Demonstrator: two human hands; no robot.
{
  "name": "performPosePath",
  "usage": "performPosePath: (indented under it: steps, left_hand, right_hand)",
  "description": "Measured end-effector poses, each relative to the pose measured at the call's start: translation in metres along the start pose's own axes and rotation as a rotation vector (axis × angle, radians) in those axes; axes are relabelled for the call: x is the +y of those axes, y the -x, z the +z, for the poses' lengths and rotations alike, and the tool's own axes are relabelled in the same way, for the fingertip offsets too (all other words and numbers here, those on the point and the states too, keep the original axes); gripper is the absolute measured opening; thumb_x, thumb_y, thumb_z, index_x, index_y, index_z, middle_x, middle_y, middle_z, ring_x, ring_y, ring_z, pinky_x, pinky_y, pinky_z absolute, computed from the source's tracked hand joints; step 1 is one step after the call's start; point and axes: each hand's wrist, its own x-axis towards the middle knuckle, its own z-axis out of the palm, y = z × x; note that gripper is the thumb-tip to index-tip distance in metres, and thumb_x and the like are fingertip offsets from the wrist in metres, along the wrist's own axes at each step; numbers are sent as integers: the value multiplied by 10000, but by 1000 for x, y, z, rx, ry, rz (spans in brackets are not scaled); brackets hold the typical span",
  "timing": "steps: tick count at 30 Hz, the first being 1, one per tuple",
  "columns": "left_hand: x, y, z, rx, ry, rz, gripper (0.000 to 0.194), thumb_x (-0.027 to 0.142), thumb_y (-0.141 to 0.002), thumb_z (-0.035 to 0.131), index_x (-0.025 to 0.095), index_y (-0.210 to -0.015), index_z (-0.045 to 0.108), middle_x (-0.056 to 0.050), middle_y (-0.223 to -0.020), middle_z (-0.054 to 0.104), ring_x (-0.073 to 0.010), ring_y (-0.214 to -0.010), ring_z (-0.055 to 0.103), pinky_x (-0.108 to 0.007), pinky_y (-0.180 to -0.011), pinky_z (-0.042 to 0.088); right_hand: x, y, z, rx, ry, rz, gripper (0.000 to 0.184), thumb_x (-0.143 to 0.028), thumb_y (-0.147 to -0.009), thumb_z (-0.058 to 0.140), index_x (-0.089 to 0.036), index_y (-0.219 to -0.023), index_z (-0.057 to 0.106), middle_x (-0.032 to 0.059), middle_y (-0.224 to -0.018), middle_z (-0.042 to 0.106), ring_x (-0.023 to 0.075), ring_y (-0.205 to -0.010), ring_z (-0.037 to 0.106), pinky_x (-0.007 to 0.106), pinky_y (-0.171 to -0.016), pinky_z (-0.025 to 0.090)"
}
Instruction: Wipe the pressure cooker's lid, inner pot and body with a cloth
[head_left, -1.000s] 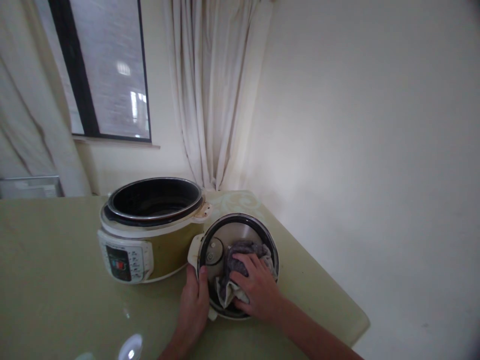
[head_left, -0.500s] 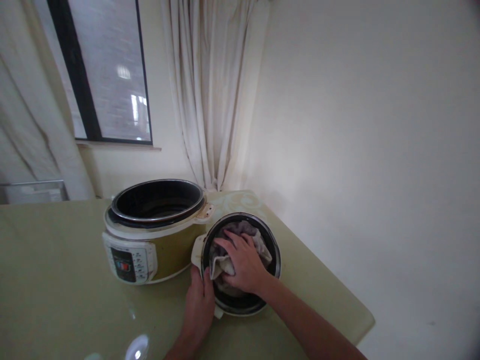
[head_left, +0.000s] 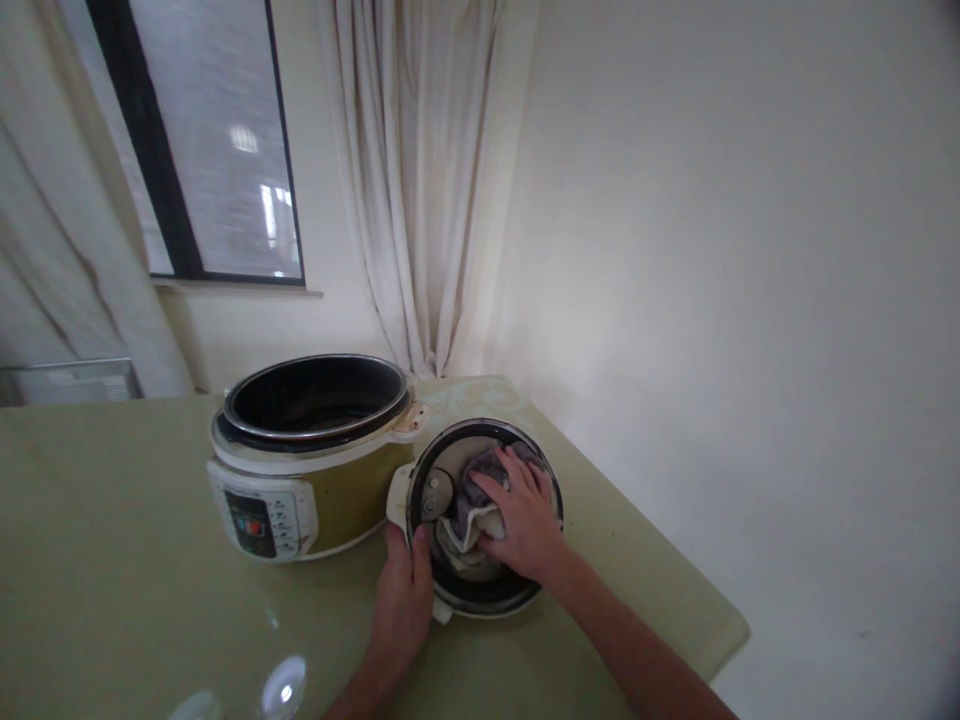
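Room: we faced a pale wall (head_left: 712,250), a dark-framed window (head_left: 217,130) and long curtains (head_left: 427,200) beyond the far edge of a glossy green desk (head_left: 112,500).
Cooker: we saw the cooker (head_left: 360,500) toward the far edge, its control panel (head_left: 262,520) turned our way and its top open on a dark inner pot (head_left: 315,395).
Lid: the lid (head_left: 461,460) was just beside the cooker, nearer the desk's right edge, inner face toward us; we could not tell whether the two touched.
Left hand: we had this hand (head_left: 405,590) closed on the lid's left side below the white handle (head_left: 399,492), thumb on the rim, some fingers hidden.
Right hand: our other hand (head_left: 521,520), half curled with fingers spread, pressed a bunched grey cloth (head_left: 484,520) onto the lid's inner face.
Change: the cloth had just shifted rightward, baring the round fitting (head_left: 437,493) it had covered.
Meaning: we judged the wiping unfinished, with the pressure now on the right part and the lid steadied opposite.
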Motion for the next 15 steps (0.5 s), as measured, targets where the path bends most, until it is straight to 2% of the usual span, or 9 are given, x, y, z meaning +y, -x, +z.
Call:
performPosePath:
  steps: [5, 8, 10, 12, 15]
  left_hand:
    - [1, 1, -1, -31, -23, -52, 333, 509, -1022, 377, 221, -1122, 512, -128, -939, 751, -311, -954, 758, -474, -907, 577]
    - [1, 1, -3, -33, -21, -56, 341, 514, -1020, 387, 228, -1164, 505, -153, -1085, 756, -308, -1067, 750, -456, -937, 572]
    - [0, 1, -4, -41, -24, -68, 380, 538, -1015, 387, 224, -1192, 505, -168, -1164, 745, -314, -1110, 740, -465, -957, 569]
    - [-1, 0, -4, -48, -21, -72, 407, 567, -1008, 385, 222, -1183, 512, -170, -1172, 743, -318, -1105, 739, -472, -961, 570]
    - [-4, -2, -2, -46, -5, -66, 402, 568, -997, 400, 222, -1164, 518, -166, -1150, 746, -315, -1091, 739, -472, -968, 567]
  right_hand:
    - [-22, -19, 11, -15, -73, -156, 879, -515, -739, 828, -296, -1537, 531, 148, -1663, 420, 353, -1570, 309, 535, -1280, 160]
    - [-25, -7, 10, -90, -76, -271, 869, -566, -791, 797, -306, -1558, 482, 125, -1651, 449, 339, -1557, 329, 547, -1280, 172]
    - [-20, 8, 6, -155, -43, -311, 859, -572, -803, 805, -332, -1558, 471, 107, -1653, 454, 336, -1553, 334, 554, -1260, 235]
    - [-13, 22, 2, -202, 37, -316, 805, -495, -815, 826, -346, -1533, 494, 104, -1662, 444, 347, -1550, 333, 553, -1209, 333]
    - [-3, 30, -3, -175, 197, -288, 532, -298, -930, 726, -342, -1441, 583, 119, -1655, 447, 355, -1537, 352, 536, -1113, 444]
